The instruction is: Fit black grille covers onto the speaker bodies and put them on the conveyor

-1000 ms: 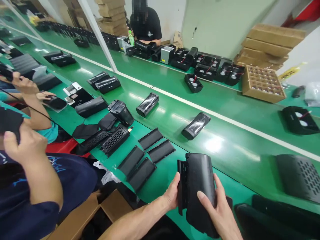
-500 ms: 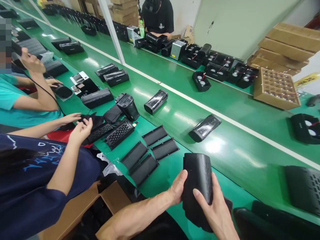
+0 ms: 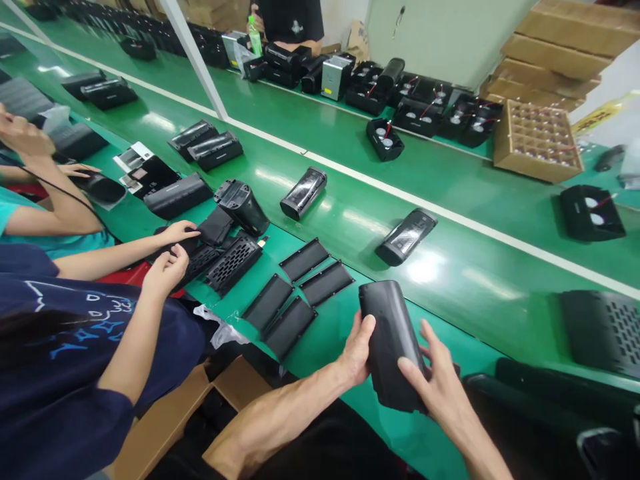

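Note:
My left hand (image 3: 357, 350) is closed on the left side of a black plastic speaker housing (image 3: 393, 340), its thumb near the upper edge. My right hand (image 3: 440, 377) holds the right side lower down, thumb across the smooth face. The index finger of that hand stands off the housing, and its other fingertips are partly hidden. The housing is tilted, above the green bench. Several flat black panels (image 3: 290, 327) lie left of it. Beyond them are a black perforated grille (image 3: 233, 263) and an upright black housing (image 3: 243, 205).
Glossy black speakers (image 3: 406, 237) lie on the green conveyor (image 3: 345, 247). To the left, a co-worker's hands (image 3: 167, 270) are over black parts. More housings (image 3: 530, 407) stand at right. Across the belt are a partitioned carton (image 3: 537, 175) and wired housings. An open carton (image 3: 165, 420) is below.
The housing has turned in my hands, showing more of its smooth face, its top tipped left. My right index finger has come away from it. The co-worker's far hand has moved right; the view has shifted.

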Demonstrator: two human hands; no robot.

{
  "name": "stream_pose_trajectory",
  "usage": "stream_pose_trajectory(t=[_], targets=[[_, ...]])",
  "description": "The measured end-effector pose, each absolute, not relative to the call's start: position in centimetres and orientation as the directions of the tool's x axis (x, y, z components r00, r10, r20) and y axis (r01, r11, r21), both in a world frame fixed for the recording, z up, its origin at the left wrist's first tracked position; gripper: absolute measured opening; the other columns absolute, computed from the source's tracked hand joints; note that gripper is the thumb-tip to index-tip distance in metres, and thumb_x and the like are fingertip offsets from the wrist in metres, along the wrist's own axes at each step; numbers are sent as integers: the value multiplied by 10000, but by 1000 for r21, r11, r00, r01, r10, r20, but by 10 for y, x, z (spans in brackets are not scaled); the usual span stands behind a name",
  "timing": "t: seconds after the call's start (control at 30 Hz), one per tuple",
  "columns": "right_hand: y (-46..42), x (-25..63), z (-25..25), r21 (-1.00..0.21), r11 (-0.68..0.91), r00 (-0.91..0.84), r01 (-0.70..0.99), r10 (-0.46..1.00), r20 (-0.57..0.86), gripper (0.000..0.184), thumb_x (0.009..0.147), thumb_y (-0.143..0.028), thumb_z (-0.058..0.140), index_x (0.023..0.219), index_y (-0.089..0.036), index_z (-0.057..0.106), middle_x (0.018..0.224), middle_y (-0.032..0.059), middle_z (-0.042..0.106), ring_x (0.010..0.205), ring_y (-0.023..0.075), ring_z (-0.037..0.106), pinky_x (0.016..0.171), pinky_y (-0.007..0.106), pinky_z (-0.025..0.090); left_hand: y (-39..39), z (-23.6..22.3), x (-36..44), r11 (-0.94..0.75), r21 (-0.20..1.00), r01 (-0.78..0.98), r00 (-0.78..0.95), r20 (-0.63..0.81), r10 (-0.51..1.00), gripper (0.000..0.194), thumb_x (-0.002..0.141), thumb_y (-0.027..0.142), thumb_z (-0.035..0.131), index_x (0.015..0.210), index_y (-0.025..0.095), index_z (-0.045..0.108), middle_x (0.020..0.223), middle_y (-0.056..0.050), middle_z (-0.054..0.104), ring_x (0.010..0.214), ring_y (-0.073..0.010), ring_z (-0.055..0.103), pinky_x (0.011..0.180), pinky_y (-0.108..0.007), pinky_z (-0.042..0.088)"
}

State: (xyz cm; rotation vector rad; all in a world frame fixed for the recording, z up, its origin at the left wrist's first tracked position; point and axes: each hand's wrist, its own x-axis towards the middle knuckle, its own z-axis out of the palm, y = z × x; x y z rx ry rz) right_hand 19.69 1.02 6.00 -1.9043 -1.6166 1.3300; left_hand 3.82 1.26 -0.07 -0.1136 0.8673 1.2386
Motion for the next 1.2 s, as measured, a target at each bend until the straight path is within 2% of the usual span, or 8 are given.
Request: stream_pose_trajectory(t=[0.13, 0.27, 0.47, 0.6, 0.8, 1.0, 1.13, 1.2], targets=[[-41, 171, 48, -804, -269, 172, 531, 963, -209, 1220, 735, -677, 793, 1673, -272, 126, 1678, 191, 181, 1506, 450, 344, 1126, 605, 445, 14, 5, 42, 287, 415, -863, -70, -661, 747, 854, 773, 681, 822, 1449, 293, 474, 1309, -87, 703, 1165, -266, 684, 1004, -399, 561], [-55, 155, 40, -818, -342, 367, 463, 914, -174, 1072, 732, -694, 774, 1566, -221, 294, 1556, 194, 348, 1408, 433, 429, 1126, 560, 427, 7, 4, 48, 312, 456, -834, -97, -678, 729, 936, 749, 656, 850, 1494, 318, 395, 1299, -85, 698, 1189, -273, 669, 965, -391, 565], [-68, 217, 53, -874, -452, 256, 180, 879, -402, 924, 670, -617, 855, 1441, -290, 462, 1374, 109, 545, 1173, 354, 579, 984, 455, 497, 4, 14, -24, 491, 650, -580, 46, -575, 817, 1046, 615, 526, 948, 1513, 330, 449, 1441, -97, 599, 1293, -311, 586, 1042, -445, 504], [-94, 242, 57, -842, -534, 121, 79, 843, -524, 878, 648, -591, 874, 1398, -300, 522, 1263, 85, 608, 1054, 314, 611, 888, 402, 516, 11, 31, -67, 541, 788, -294, 359, -434, 826, 1083, 556, 360, 974, 1532, 271, 514, 1533, -125, 537, 1355, -357, 531, 1149, -425, 395], [-105, 239, 47, -809, -588, 109, -9, 803, -585, 846, 637, -558, 899, 1362, -284, 559, 1170, 76, 664, 1003, 307, 635, 861, 400, 527, -11, 30, -59, 544, 829, -128, 358, -474, 805, 865, 666, 429, 885, 1454, 246, 579, 1171, -59, 675, 994, -266, 627, 886, -329, 470], [-84, 261, 42, -743, -653, 8, -147, 750, -661, 961, 721, -665, 841, 1544, -345, 462, 1453, 121, 612, 1243, 370, 637, 1013, 516, 514, -32, 14, -38, 641, 693, -330, 175, -622, 763, 779, 641, 377, 877, 1357, 252, 596, 1011, -15, 698, 906, -211, 636, 826, -283, 474], [-84, 231, 21, -822, -427, 104, -378, 862, -496, 1149, 748, -774, 762, 1669, -440, 162, 1746, 98, 273, 1487, 374, 461, 1118, 555, 443, -37, 16, -15, 650, 441, -619, 67, -795, 603, 646, 716, 432, 831, 1289, 268, 581, 1017, -22, 737, 896, -224, 684, 825, -334, 531], [-82, 198, 5, -822, -386, 80, -419, 886, -456, 1152, 707, -708, 845, 1647, -410, 250, 1712, 100, 345, 1503, 364, 437, 1171, 535, 401, -41, 18, -3, 693, 260, -672, 178, -852, 492, 524, 797, 511, 761, 1208, 218, 622, 1054, -75, 747, 912, -257, 694, 799, -388, 557]])
